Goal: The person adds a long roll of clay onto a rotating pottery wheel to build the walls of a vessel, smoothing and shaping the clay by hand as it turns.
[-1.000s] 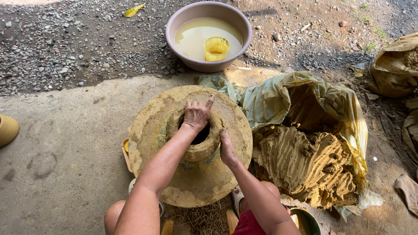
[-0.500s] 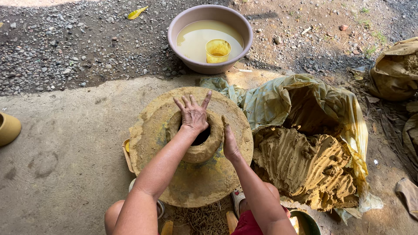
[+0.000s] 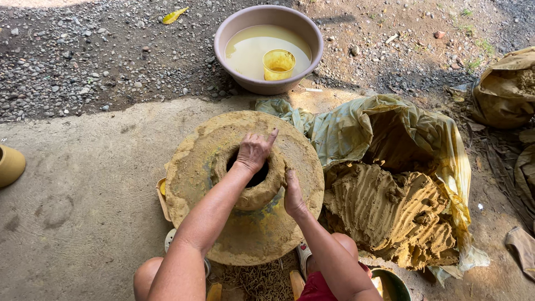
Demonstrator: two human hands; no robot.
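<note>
A low, thick-walled clay pot [image 3: 257, 188] stands in the middle of a round, clay-smeared turntable [image 3: 200, 161] on the concrete floor. My left hand [image 3: 254, 150] reaches over the pot's mouth, fingers bent down onto the inner far rim. My right hand [image 3: 292, 192] presses flat against the pot's outer right wall. Both hands are muddy and touch wet clay.
A large lump of brown clay [image 3: 395, 214] lies on green plastic sheeting [image 3: 384, 125] to the right. A pink basin [image 3: 268, 50] of murky water with a yellow cup [image 3: 278, 63] floating in it sits beyond the wheel. Sacks [image 3: 504, 89] stand far right. Gravel lies behind.
My left hand has shifted from spread fingers on the far rim to curling down into the pot's mouth. My right hand has slid slightly lower along the outer wall.
</note>
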